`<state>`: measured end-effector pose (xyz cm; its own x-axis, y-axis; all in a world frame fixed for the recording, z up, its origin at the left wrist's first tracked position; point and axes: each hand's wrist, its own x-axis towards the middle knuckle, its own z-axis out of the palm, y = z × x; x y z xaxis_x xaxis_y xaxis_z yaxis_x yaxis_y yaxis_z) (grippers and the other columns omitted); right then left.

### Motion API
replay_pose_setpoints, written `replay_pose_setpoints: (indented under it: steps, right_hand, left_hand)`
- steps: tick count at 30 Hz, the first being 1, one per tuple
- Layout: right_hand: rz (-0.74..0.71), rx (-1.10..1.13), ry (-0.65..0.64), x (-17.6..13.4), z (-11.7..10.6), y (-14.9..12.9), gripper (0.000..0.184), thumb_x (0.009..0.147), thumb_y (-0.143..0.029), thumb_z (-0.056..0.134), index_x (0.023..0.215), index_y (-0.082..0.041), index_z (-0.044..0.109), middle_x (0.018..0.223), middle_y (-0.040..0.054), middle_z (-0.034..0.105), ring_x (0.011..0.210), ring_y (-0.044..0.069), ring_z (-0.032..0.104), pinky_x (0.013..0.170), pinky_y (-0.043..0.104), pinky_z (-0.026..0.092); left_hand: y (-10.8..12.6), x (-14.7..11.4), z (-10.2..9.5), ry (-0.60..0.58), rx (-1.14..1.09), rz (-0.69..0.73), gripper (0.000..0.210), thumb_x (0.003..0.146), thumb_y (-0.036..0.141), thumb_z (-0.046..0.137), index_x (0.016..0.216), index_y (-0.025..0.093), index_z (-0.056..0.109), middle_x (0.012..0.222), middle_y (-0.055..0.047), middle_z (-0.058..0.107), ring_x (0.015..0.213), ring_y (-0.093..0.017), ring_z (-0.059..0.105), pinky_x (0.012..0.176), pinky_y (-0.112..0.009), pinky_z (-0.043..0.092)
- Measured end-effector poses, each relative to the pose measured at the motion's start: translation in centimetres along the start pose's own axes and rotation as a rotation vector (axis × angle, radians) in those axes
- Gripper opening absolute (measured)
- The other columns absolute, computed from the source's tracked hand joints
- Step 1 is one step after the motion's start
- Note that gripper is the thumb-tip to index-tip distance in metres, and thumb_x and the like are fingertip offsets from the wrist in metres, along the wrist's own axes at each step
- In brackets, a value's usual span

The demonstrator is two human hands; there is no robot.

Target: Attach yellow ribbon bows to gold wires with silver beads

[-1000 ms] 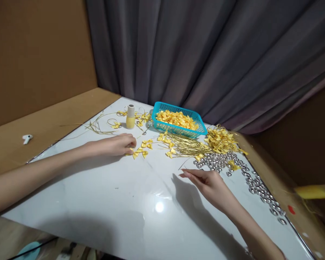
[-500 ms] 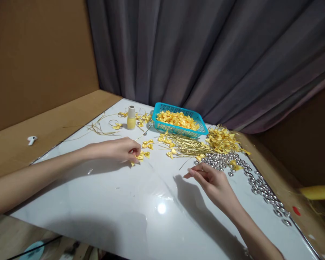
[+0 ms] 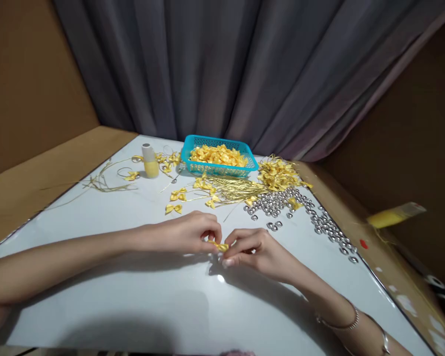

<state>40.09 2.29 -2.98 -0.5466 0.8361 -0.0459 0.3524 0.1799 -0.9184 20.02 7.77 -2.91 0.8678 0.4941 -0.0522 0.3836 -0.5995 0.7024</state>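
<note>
My left hand [image 3: 193,233] is closed in a pinch on a small yellow ribbon bow [image 3: 221,246], held just above the white tabletop. From the other side, my right hand [image 3: 259,251] has its thumb and fingers closed on the bow's right end. Whether a smaller piece is also between the right fingertips is hidden. Beyond my hands lie loose yellow bows [image 3: 173,209] and a bundle of gold wire ties [image 3: 237,190]. Many small silver rings [image 3: 272,201] spread over the table to the right.
A blue basket [image 3: 219,170] full of yellow bows stands at the back. Left of it is a small bottle [image 3: 150,163] with yellow contents, near loose gold wires [image 3: 107,184]. A pile of tied bows [image 3: 280,173] sits right of the basket. A grey curtain [image 3: 207,69] hangs behind.
My left hand has picked a bow up from the row and brought it right and nearer. My right hand has moved in to meet it. The view has shifted right.
</note>
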Motion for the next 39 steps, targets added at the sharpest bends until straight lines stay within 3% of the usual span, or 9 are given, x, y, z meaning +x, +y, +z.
replay_pose_setpoints:
  steps: [7,11,17,23,30,39]
  right_hand:
    - [-0.008,0.063,0.0,-0.8,-1.1,2.4,0.008,0.077,-0.022,0.068,0.075,-0.02,0.075,0.081,0.0046,0.068,0.073,0.015,0.061,0.068,0.027,0.045]
    - [0.026,0.038,0.04,-1.1,-1.6,3.2,0.005,0.074,-0.022,0.07,0.073,-0.02,0.075,0.09,0.005,0.064,0.076,0.014,0.059,0.07,0.028,0.044]
    - [0.118,0.064,-0.001,-1.4,-1.9,3.2,0.017,0.074,-0.032,0.069,0.072,-0.016,0.074,0.07,0.0041,0.066,0.064,0.013,0.055,0.062,0.026,0.042]
    - [0.273,0.166,0.085,-1.5,-1.8,2.9,0.024,0.068,-0.036,0.074,0.068,-0.012,0.072,0.043,-0.0036,0.049,0.042,0.006,0.039,0.044,0.022,0.028]
    - [0.3,0.263,0.099,-1.3,-1.6,3.7,0.028,0.064,-0.039,0.076,0.065,-0.012,0.069,0.04,-0.0054,0.044,0.039,0.005,0.035,0.041,0.021,0.023]
    - [0.281,0.278,0.044,-1.3,-1.8,4.1,0.03,0.065,-0.04,0.075,0.068,-0.01,0.071,0.04,-0.0049,0.044,0.039,0.006,0.036,0.041,0.021,0.024]
  left_hand:
    - [-0.7,2.0,2.2,-0.061,-0.295,-0.079,0.012,0.074,0.026,0.066,0.081,0.016,0.067,0.086,-0.002,0.058,0.073,-0.011,0.049,0.064,-0.022,0.037]
    - [-1.3,2.2,3.4,-0.121,-0.476,-0.142,0.021,0.079,0.03,0.063,0.094,0.017,0.066,0.077,-0.002,0.06,0.067,-0.012,0.05,0.06,-0.023,0.036]
    - [-1.9,2.3,4.5,-0.121,-0.792,-0.182,0.023,0.077,0.031,0.064,0.091,0.015,0.054,0.072,-0.001,0.065,0.057,-0.01,0.053,0.055,-0.024,0.043]
    - [-2.1,2.5,4.1,-0.139,-0.775,-0.148,0.021,0.079,0.029,0.063,0.091,0.013,0.056,0.075,-0.005,0.067,0.059,-0.01,0.054,0.054,-0.022,0.043]
    - [-2.3,2.5,3.5,-0.199,-0.755,-0.166,0.026,0.077,0.029,0.066,0.097,0.014,0.058,0.072,-0.002,0.062,0.058,-0.009,0.051,0.055,-0.023,0.041]
    - [-2.4,2.2,2.6,-0.355,-0.744,-0.03,0.026,0.083,0.03,0.06,0.105,0.016,0.056,0.075,-0.004,0.064,0.065,-0.012,0.054,0.059,-0.025,0.038]
